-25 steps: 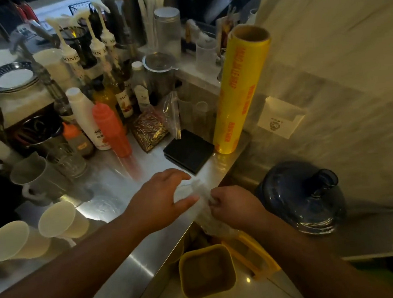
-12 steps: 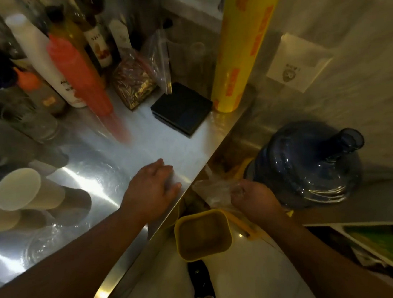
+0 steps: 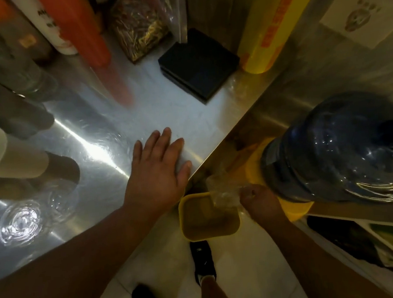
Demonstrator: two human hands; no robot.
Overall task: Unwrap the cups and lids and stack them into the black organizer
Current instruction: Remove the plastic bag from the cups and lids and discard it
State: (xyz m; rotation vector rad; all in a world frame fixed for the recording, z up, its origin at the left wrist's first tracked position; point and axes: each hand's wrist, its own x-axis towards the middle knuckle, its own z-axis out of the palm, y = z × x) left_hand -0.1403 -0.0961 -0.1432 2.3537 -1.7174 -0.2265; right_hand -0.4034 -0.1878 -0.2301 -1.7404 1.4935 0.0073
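My left hand (image 3: pixel 158 170) lies flat and open on the steel counter (image 3: pixel 139 111) near its front corner, holding nothing. My right hand (image 3: pixel 258 199) is below the counter edge, pinching a crumpled clear plastic wrapper (image 3: pixel 222 192) over the rim of a yellow bin (image 3: pixel 208 216) on the floor. Stacked cream paper cups (image 3: pixel 6 158) lie on their sides at the left of the counter. Clear plastic lids (image 3: pixel 36 216) rest on the steel in front of them. The black organizer is not in view.
A black square box (image 3: pixel 199 63) and a yellow roll of cling film (image 3: pixel 268 29) stand at the counter's back right. Bottles, one orange (image 3: pixel 76 28), line the back. A big blue water jug (image 3: pixel 339 151) sits on the floor right of the bin. My shoes (image 3: pixel 202 261) are below.
Both hands were on the wrapper at the counter edge. My right hand has carried it down to the yellow bin, my left hand has flattened on the counter, and my view has tipped downward.
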